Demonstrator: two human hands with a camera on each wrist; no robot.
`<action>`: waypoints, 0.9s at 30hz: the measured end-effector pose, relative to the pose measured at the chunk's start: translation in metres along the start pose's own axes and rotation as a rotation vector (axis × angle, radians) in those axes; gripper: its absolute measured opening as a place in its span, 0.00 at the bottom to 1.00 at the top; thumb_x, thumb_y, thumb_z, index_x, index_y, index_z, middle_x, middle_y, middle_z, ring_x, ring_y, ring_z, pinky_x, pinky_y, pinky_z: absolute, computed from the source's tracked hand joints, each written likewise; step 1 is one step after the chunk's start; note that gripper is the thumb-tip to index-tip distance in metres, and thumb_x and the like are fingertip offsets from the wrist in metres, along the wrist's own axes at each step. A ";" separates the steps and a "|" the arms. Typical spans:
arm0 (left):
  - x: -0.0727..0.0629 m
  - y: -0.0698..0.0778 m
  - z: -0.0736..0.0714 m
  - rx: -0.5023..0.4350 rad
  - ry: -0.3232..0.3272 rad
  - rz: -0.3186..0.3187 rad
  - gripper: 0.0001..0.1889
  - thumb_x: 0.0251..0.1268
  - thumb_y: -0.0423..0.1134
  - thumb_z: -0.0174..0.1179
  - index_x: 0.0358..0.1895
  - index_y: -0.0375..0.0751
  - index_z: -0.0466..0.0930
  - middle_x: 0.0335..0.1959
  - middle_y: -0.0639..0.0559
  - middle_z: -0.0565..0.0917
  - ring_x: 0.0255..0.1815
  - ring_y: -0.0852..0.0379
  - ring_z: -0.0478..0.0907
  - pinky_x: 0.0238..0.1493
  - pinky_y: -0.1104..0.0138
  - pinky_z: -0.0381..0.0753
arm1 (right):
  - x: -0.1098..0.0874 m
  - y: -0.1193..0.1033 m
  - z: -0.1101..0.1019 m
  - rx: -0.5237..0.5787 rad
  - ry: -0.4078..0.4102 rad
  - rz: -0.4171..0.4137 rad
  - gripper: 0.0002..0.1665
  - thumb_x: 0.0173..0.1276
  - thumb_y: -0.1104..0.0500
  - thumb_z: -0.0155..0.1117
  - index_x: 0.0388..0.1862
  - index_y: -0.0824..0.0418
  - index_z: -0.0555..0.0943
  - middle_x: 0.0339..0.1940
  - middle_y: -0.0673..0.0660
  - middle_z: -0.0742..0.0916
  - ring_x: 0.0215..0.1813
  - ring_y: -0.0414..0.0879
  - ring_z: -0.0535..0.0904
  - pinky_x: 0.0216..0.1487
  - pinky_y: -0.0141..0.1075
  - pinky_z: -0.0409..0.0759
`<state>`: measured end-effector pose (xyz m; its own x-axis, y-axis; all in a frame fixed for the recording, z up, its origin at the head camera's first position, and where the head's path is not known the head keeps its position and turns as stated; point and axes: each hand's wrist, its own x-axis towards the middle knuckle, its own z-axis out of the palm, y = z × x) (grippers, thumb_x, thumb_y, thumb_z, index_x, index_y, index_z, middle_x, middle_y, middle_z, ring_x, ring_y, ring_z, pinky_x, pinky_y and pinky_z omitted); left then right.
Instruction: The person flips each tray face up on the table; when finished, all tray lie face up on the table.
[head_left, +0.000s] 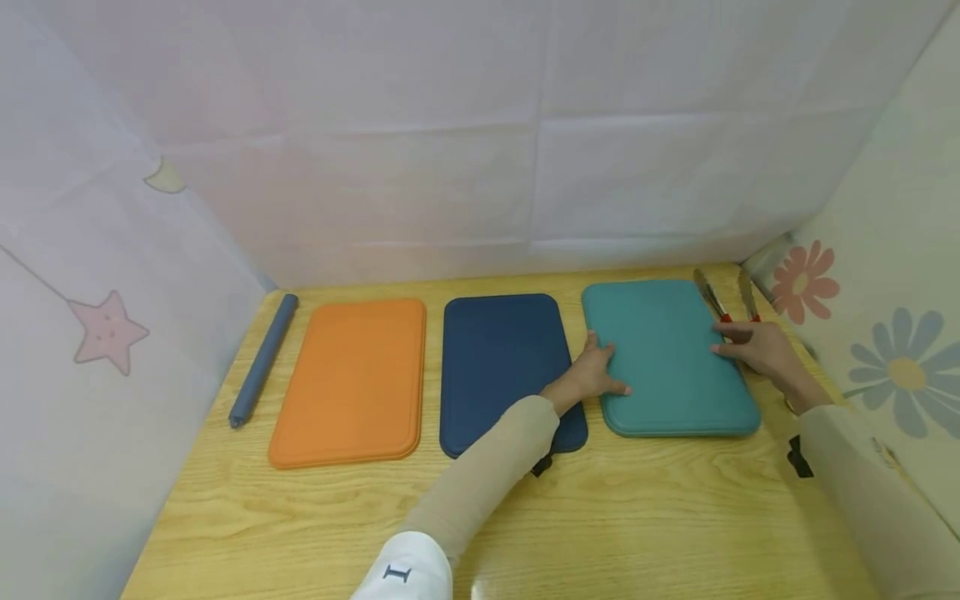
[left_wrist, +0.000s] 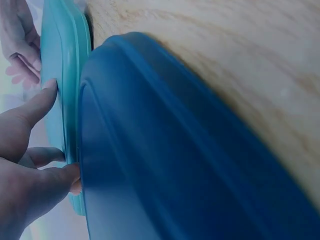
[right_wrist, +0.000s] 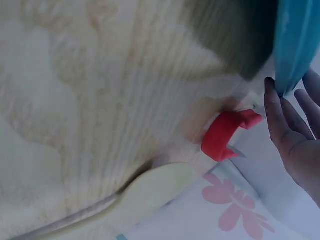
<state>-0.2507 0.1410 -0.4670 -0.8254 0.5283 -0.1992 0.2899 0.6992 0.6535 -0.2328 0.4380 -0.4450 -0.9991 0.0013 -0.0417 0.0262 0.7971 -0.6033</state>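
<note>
A teal rectangular tray-like panel (head_left: pixel 667 358) with rounded corners and a stepped rim lies at the right of the table. My left hand (head_left: pixel 592 371) touches its left side with spread fingers, the thumb on the upper face. In the left wrist view some fingertips enter the gap beside a navy panel (left_wrist: pixel 150 150). At the opposite edge my right hand (head_left: pixel 765 354) pinches the teal panel's rim. The right wrist view shows fingers (right_wrist: pixel 282 117) on both sides of that rim, and the panel (right_wrist: pixel 295 45) stands off the table there, with a shadow beneath.
An orange panel (head_left: pixel 348 379) of similar shape lies left of the navy one. A blue-grey roll (head_left: pixel 262 362) lies at the table's left edge. Near my right hand are metal utensils (head_left: pixel 711 296) with red parts and a pale spoon-shaped utensil (right_wrist: pixel 155 187). Cloth walls surround the table.
</note>
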 end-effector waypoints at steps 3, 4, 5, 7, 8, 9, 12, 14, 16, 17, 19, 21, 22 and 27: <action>-0.001 0.002 0.000 0.014 -0.007 -0.021 0.47 0.57 0.51 0.69 0.75 0.39 0.54 0.77 0.37 0.37 0.78 0.50 0.39 0.67 0.68 0.64 | 0.001 -0.002 -0.005 0.007 -0.004 0.016 0.37 0.66 0.46 0.66 0.65 0.69 0.73 0.61 0.76 0.75 0.59 0.69 0.71 0.49 0.52 0.76; -0.002 0.004 0.000 0.033 -0.012 -0.028 0.47 0.57 0.51 0.69 0.75 0.39 0.54 0.77 0.37 0.37 0.78 0.50 0.39 0.67 0.69 0.64 | 0.001 -0.002 -0.007 0.012 -0.010 0.021 0.37 0.65 0.45 0.66 0.65 0.68 0.74 0.61 0.76 0.74 0.58 0.68 0.72 0.48 0.50 0.78; -0.002 0.005 0.000 0.053 -0.019 -0.037 0.48 0.57 0.52 0.69 0.75 0.38 0.53 0.77 0.37 0.37 0.78 0.50 0.39 0.67 0.69 0.63 | 0.001 -0.002 -0.009 0.006 -0.014 0.025 0.38 0.65 0.43 0.66 0.65 0.67 0.74 0.61 0.75 0.75 0.56 0.66 0.75 0.45 0.47 0.79; -0.003 0.009 -0.001 0.090 -0.031 -0.055 0.50 0.56 0.55 0.69 0.76 0.38 0.52 0.78 0.37 0.38 0.78 0.50 0.40 0.68 0.69 0.62 | 0.002 -0.003 -0.013 0.018 -0.039 0.041 0.39 0.64 0.41 0.66 0.66 0.66 0.74 0.61 0.76 0.75 0.39 0.58 0.80 0.33 0.41 0.78; -0.004 0.010 -0.001 0.107 -0.037 -0.059 0.51 0.55 0.56 0.68 0.76 0.38 0.51 0.77 0.37 0.38 0.78 0.50 0.40 0.68 0.69 0.62 | 0.002 -0.004 -0.015 0.029 -0.049 0.048 0.40 0.64 0.41 0.66 0.66 0.65 0.73 0.61 0.76 0.75 0.30 0.53 0.79 0.27 0.39 0.76; -0.005 0.011 -0.002 0.118 -0.040 -0.064 0.52 0.55 0.57 0.68 0.76 0.38 0.50 0.78 0.37 0.38 0.78 0.50 0.41 0.68 0.69 0.61 | 0.003 -0.005 -0.017 0.038 -0.059 0.052 0.41 0.64 0.41 0.66 0.67 0.65 0.72 0.61 0.76 0.75 0.22 0.49 0.74 0.22 0.37 0.73; -0.006 0.013 -0.004 0.122 -0.045 -0.065 0.53 0.55 0.58 0.68 0.77 0.38 0.48 0.78 0.38 0.38 0.78 0.50 0.41 0.69 0.68 0.61 | 0.003 -0.010 -0.025 0.061 -0.079 0.041 0.42 0.64 0.41 0.66 0.69 0.64 0.71 0.60 0.76 0.76 0.20 0.40 0.72 0.22 0.34 0.72; -0.008 0.013 -0.005 0.108 -0.047 -0.061 0.53 0.55 0.57 0.68 0.77 0.38 0.47 0.78 0.38 0.37 0.78 0.50 0.40 0.69 0.67 0.60 | 0.003 -0.015 -0.029 0.061 -0.090 0.030 0.42 0.65 0.41 0.65 0.70 0.65 0.69 0.61 0.75 0.76 0.35 0.46 0.81 0.31 0.31 0.76; -0.010 0.014 -0.006 0.096 -0.051 -0.065 0.53 0.55 0.57 0.67 0.77 0.38 0.47 0.78 0.38 0.37 0.78 0.51 0.40 0.69 0.67 0.60 | 0.002 -0.020 -0.033 0.045 -0.090 0.022 0.43 0.65 0.41 0.65 0.70 0.65 0.69 0.59 0.73 0.78 0.53 0.53 0.79 0.41 0.29 0.76; -0.011 0.014 -0.006 0.088 -0.055 -0.069 0.53 0.55 0.58 0.67 0.77 0.38 0.47 0.78 0.39 0.37 0.78 0.50 0.40 0.69 0.67 0.60 | 0.002 -0.022 -0.035 0.053 -0.092 0.021 0.43 0.65 0.41 0.65 0.70 0.65 0.68 0.59 0.73 0.78 0.56 0.60 0.76 0.43 0.31 0.77; -0.013 0.015 -0.007 0.075 -0.060 -0.076 0.54 0.55 0.58 0.67 0.77 0.38 0.47 0.78 0.39 0.37 0.78 0.50 0.41 0.69 0.66 0.61 | 0.001 -0.026 -0.038 0.046 -0.094 0.019 0.43 0.65 0.41 0.65 0.71 0.64 0.68 0.57 0.72 0.80 0.58 0.62 0.74 0.46 0.35 0.77; -0.014 0.016 -0.007 0.068 -0.062 -0.082 0.54 0.54 0.60 0.67 0.77 0.38 0.47 0.78 0.39 0.36 0.78 0.49 0.42 0.69 0.65 0.62 | 0.000 -0.029 -0.041 0.041 -0.092 0.008 0.42 0.65 0.41 0.64 0.71 0.63 0.68 0.56 0.70 0.81 0.56 0.57 0.74 0.50 0.40 0.77; -0.015 0.016 -0.007 0.063 -0.062 -0.084 0.54 0.54 0.60 0.67 0.77 0.38 0.47 0.78 0.39 0.37 0.78 0.49 0.42 0.69 0.65 0.62 | 0.000 -0.030 -0.043 0.043 -0.095 0.004 0.42 0.66 0.41 0.64 0.71 0.62 0.68 0.57 0.69 0.81 0.55 0.51 0.75 0.51 0.43 0.77; -0.015 0.013 -0.011 0.019 -0.075 -0.062 0.54 0.55 0.60 0.67 0.77 0.37 0.46 0.78 0.39 0.37 0.78 0.49 0.43 0.69 0.64 0.62 | -0.001 -0.037 -0.048 0.139 -0.121 0.043 0.42 0.66 0.38 0.61 0.72 0.58 0.67 0.66 0.61 0.75 0.46 0.28 0.78 0.51 0.37 0.80</action>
<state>-0.2396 0.1371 -0.4475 -0.8037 0.5180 -0.2929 0.2497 0.7403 0.6242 -0.2341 0.4381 -0.3843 -0.9861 -0.0460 -0.1599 0.0810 0.7070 -0.7026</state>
